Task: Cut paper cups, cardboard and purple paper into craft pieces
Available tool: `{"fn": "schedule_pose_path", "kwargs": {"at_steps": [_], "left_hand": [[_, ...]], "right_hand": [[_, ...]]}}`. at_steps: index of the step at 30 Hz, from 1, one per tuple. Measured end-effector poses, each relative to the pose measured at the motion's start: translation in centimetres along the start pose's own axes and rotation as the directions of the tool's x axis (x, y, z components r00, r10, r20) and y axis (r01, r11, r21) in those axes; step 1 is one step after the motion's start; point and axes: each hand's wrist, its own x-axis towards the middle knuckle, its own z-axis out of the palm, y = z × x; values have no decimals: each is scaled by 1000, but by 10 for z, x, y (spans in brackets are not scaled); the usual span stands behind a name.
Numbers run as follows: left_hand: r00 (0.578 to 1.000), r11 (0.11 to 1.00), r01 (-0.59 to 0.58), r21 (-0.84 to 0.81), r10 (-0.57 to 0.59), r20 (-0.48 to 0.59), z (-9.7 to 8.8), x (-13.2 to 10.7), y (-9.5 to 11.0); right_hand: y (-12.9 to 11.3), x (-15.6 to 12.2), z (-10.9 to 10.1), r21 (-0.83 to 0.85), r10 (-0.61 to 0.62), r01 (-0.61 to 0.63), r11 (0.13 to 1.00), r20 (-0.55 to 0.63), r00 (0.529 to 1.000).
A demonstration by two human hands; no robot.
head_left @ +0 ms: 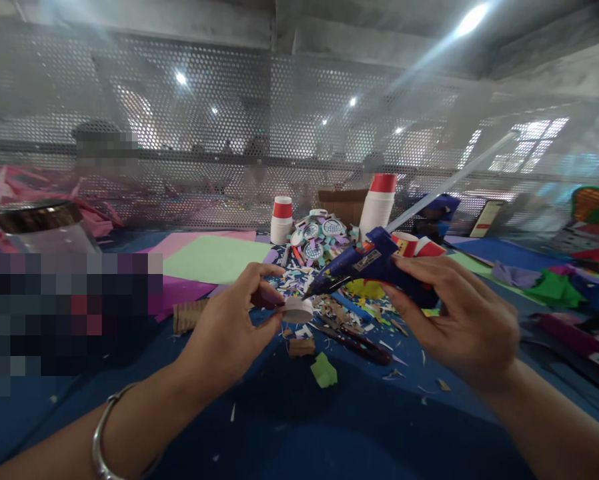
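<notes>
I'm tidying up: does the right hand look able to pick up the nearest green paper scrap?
Probably not yet: the right hand grips a glue gun, though nothing covers the green paper scrap.

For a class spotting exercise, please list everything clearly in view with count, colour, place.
Glue gun: one, blue, centre right
Glue stick: one, whitish, in the glue gun
Disc: one, white, centre
Cup stacks: two, red and white, back
Patterned rounds: several, white and blue, between the cup stacks
Box: one, brown, back
Scissors-like tool: one, dark, centre
Scraps: many, mixed colours, centre
Flat sheets: several, green, pink, purple, left
Crumpled pieces: several, green, purple, blue, right
Jar: one, clear, left
Tabletop: one, dark blue, underneath
Perforated screen: one, grey, behind
Bracelet: one, silver, lower left
Left hand: one, bare, holding the disc
Right hand: one, bare, holding the glue gun
</notes>
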Motion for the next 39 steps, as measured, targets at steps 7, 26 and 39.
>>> {"fn": "schedule_pose_path", "kwargs": {"at_steps": [7, 26, 39], "left_hand": [[976, 984, -167, 60, 174, -129, -2, -5, 2], [990, 956, 71, -284, -102, -97, -3, 1, 5], [980, 904, 122, -411, -175, -93, -2, 4, -6]], "right_hand": [[6, 1, 0, -26, 36, -36, 999, -6, 999], [92, -18, 13, -435, 336, -220, 873, 211, 918], [11, -1, 18, 92, 76, -116, 989, 355, 932]]}}
